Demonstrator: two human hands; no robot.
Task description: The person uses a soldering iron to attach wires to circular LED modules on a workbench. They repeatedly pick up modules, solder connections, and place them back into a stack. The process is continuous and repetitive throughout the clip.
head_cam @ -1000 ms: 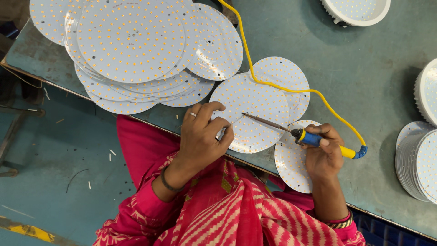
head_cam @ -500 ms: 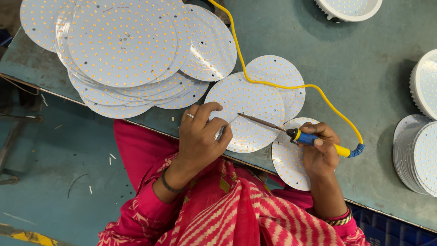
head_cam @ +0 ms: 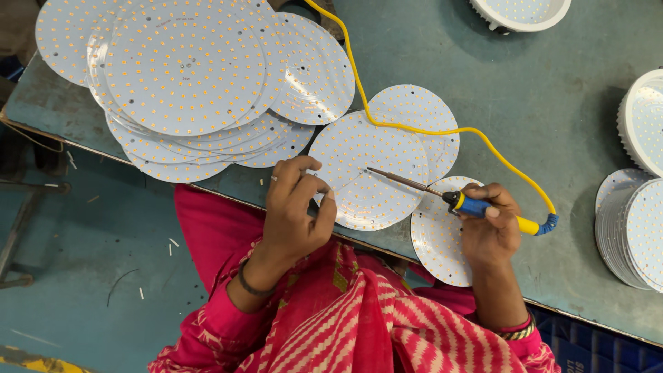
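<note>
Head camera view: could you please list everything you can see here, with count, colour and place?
Soldering iron: one, blue and yellow grip, metal tip over the middle disc.
Cord: one, yellow, running from the iron to the top edge.
Middle disc: one, white with yellow dots, near table edge.
Disc pile: many, white, top left.
Disc stack: many, white, right edge.
Round housings: two, white, top right.
Table: one, teal.
Left hand: on the middle disc's edge.
Right hand: gripping the iron.

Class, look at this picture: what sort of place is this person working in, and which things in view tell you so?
Probably a small lighting assembly workshop. A heap of round LED boards covers the workbench, the right hand holds a soldering iron, and white lamp housings wait nearby.
</note>
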